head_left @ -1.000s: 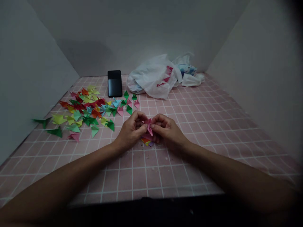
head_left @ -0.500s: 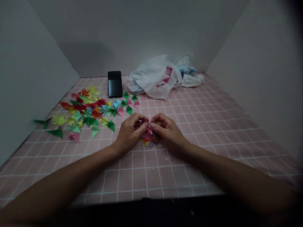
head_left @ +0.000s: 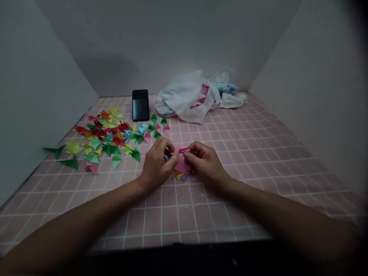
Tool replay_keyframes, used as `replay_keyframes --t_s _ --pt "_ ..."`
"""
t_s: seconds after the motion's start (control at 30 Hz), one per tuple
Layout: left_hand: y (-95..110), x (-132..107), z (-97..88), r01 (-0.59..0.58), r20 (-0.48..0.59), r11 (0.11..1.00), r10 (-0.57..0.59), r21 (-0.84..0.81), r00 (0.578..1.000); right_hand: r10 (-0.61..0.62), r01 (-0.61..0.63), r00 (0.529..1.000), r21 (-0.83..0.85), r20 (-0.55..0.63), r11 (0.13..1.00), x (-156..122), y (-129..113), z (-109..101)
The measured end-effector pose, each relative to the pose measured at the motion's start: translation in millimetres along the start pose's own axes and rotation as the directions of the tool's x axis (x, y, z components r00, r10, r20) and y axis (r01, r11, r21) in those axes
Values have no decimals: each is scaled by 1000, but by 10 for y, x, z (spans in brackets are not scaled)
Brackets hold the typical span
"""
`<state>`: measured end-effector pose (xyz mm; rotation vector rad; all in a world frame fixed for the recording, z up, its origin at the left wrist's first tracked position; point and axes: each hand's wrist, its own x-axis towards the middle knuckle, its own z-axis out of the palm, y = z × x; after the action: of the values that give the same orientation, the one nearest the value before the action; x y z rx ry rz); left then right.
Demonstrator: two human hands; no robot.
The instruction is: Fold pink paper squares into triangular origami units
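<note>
- Far left, on the pink grid-printed mat [head_left: 230,214] that covers the surface, lone dark green folded paper triangles [head_left: 56,151] lie apart from the rest, near the white left wall [head_left: 37,115].
- Left of the hands spreads a loose pile of many-coloured folded paper triangles [head_left: 106,134]: red, yellow, green, blue and pink. These look already folded, and they remain loose, not joined to anything.
- Beyond that pile, a black smartphone [head_left: 140,105] stands tilted at the far edge.
- At centre, the left hand [head_left: 156,165] has its fingers [head_left: 171,153] clamped on the near-left side of a folded pink paper piece [head_left: 181,163].
- Under that piece, a small multicoloured paper stack [head_left: 177,174] rests on the mat, with only a few layers showing, so it appears small beside the pile.
- The right hand [head_left: 204,161] pinches the pink piece's right side, thumb and forefinger together.
- Far right of centre, a crumpled white plastic bag with red print [head_left: 184,99] lies against the back wall.
</note>
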<state>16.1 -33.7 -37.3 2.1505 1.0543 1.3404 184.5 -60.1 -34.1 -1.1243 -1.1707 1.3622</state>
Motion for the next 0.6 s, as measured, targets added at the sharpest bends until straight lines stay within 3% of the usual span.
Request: replay_keyframes --t_s 0.13,0.33,0.6 --pt "52 0 -1 47 12 999 -47 12 999 -18 18 1000 35 -17 999 21 37 -10" --pt "93 -44 39 249 82 955 -239 -162 968 -33 32 999 93 9 995 44 66 -11" --pt "79 -63 59 330 169 895 -290 -301 942 -55 57 998 81 -30 995 53 62 -23"
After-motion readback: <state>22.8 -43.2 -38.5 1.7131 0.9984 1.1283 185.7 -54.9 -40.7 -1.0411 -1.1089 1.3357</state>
